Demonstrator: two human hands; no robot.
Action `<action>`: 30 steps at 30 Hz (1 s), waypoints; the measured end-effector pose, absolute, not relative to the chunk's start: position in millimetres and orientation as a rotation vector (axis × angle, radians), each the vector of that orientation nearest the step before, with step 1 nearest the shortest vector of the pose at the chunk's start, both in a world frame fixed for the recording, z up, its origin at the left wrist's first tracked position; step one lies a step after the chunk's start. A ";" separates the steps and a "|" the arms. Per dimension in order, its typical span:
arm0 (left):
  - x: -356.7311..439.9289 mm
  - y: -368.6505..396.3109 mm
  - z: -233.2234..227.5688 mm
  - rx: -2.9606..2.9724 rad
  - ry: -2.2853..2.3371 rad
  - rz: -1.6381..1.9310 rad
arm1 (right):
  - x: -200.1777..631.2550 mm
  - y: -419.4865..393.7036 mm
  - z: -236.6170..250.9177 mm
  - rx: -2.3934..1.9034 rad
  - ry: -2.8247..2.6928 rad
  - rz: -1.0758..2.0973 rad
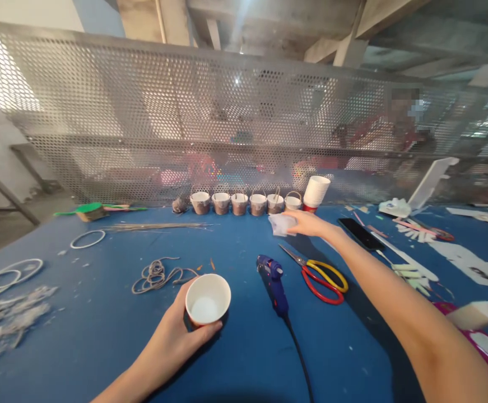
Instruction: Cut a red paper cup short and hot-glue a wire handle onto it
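A white paper cup point(208, 299) is held by my left hand point(180, 322), its open mouth facing up and its inside bare. My right hand point(305, 223) reaches to the back of the table, with its fingers closed on a crumpled whitish translucent plastic bag point(281, 225). Just behind that hand leans a stack of white paper cups point(316, 192). Between my arms lie a blue hot glue gun point(275, 285) with a black cord and scissors point(319, 274) with red and yellow handles. A loose tangle of grey cord point(157, 275) rests beyond the held cup.
Several small cord-trimmed cups with handles point(239, 204) stand in a row below a perforated metal screen point(143, 112). White rings point(88, 239) and grey fluff point(8, 322) lie at left. A phone point(360, 233) and paper scraps lie at right. A person is behind the screen.
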State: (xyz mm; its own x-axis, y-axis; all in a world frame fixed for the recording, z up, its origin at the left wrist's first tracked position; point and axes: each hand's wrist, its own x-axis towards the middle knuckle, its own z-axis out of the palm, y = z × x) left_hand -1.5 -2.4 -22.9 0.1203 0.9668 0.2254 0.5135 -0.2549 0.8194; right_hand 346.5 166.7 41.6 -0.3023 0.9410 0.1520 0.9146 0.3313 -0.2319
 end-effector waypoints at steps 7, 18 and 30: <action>-1.2 1.2 -18.0 1.859 1.482 1.069 | 367.7 93.9 47.6 -1.769 -2.173 0.148; 5.0 1.1 -14.3 1.858 1.485 1.027 | 283.4 -1.7 5.0 -1.799 -2.059 0.401; 4.9 -0.5 -14.7 1.890 1.450 1.017 | 269.3 34.7 -16.7 -1.744 -1.927 0.187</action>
